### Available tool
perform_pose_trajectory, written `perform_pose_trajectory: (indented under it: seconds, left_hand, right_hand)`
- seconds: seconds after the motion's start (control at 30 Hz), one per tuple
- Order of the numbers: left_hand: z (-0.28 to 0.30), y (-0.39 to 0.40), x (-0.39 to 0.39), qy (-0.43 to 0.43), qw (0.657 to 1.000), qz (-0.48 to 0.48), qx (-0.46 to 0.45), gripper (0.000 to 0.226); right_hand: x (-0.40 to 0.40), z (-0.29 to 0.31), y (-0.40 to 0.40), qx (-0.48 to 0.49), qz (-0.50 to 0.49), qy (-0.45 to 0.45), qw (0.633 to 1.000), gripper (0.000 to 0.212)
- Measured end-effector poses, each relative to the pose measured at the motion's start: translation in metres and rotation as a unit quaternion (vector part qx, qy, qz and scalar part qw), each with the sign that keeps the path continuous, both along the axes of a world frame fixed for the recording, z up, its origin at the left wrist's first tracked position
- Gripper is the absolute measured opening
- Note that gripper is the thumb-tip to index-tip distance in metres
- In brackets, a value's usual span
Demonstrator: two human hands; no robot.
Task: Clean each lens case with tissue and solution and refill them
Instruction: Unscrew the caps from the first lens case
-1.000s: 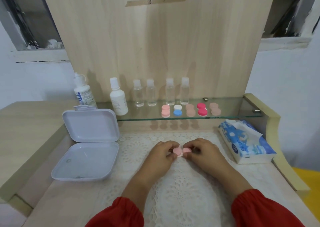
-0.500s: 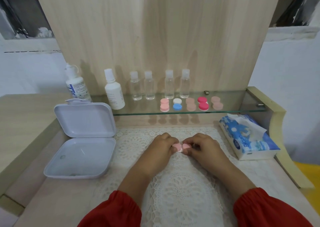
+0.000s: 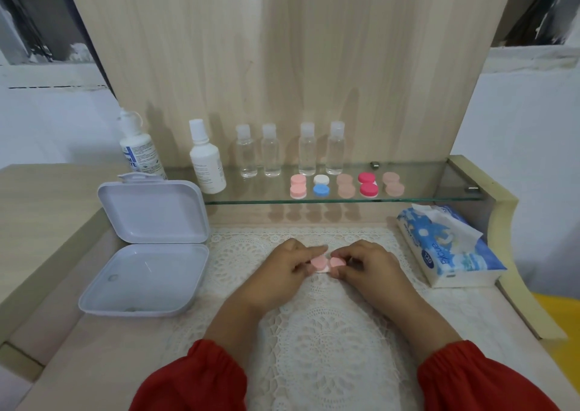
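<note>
A pink lens case point(image 3: 326, 263) with two round caps lies on the lace mat point(image 3: 329, 332) between my hands. My left hand point(image 3: 282, 269) pinches its left cap and my right hand point(image 3: 370, 266) pinches its right cap. Several other lens cases stand in a row on the glass shelf point(image 3: 423, 187): pink point(image 3: 297, 186), white and blue point(image 3: 320, 185), beige point(image 3: 346, 185), red point(image 3: 368, 185), beige point(image 3: 393, 184). A solution bottle point(image 3: 139, 153) and a white bottle point(image 3: 206, 162) stand at the shelf's left. The blue tissue pack point(image 3: 445, 250) lies to the right.
An open white box point(image 3: 147, 247) sits at the left of the mat, its lid propped up. Several small clear bottles point(image 3: 290, 153) line the back of the shelf against the wooden panel. A raised desk edge point(image 3: 514, 253) borders the right side.
The view has tilted slightly, so the scene sits a little differently in frame. Both hands stay on the pink case; my fingers have shifted a little on its caps.
</note>
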State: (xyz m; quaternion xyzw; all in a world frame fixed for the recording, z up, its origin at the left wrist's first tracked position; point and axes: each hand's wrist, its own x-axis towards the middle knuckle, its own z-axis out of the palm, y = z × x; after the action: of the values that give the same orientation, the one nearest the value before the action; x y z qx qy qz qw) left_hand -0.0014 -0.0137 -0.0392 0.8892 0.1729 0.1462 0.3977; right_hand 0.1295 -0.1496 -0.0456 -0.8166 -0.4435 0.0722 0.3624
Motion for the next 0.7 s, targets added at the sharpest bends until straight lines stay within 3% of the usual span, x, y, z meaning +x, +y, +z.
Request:
perform_pose_trajectory:
  seconds: [0.13,0.27,0.43,0.6,0.7]
  left_hand:
    - [-0.0006,-0.0102,0.0054,-0.002,0.996,0.052,0.077,0.021]
    - [0.0010,-0.0069,0.0018,-0.001,0.998,0.026,0.048,0.037]
    - [0.0006,-0.0108,0.0048,-0.002,0.995,0.048,0.093,0.021]
    - [0.0011,-0.0084,0.0018,0.003,0.998,0.025,0.065,0.038]
    - [0.0001,-0.0090,0.0023,-0.003,0.996,0.029,0.088,0.029]
  right_hand:
    - [0.0003,-0.0004,-0.0001,0.003,0.001,0.004,1.000,0.022]
    - [0.0001,-0.0012,0.0000,0.006,0.004,-0.005,1.000,0.023]
    - [0.0003,-0.0015,0.0002,0.000,0.007,-0.015,1.000,0.024]
    - [0.0001,-0.0032,-0.0006,0.007,0.005,-0.012,1.000,0.024]
    - [0.0005,-0.0031,-0.0007,0.004,0.008,-0.016,1.000,0.024]
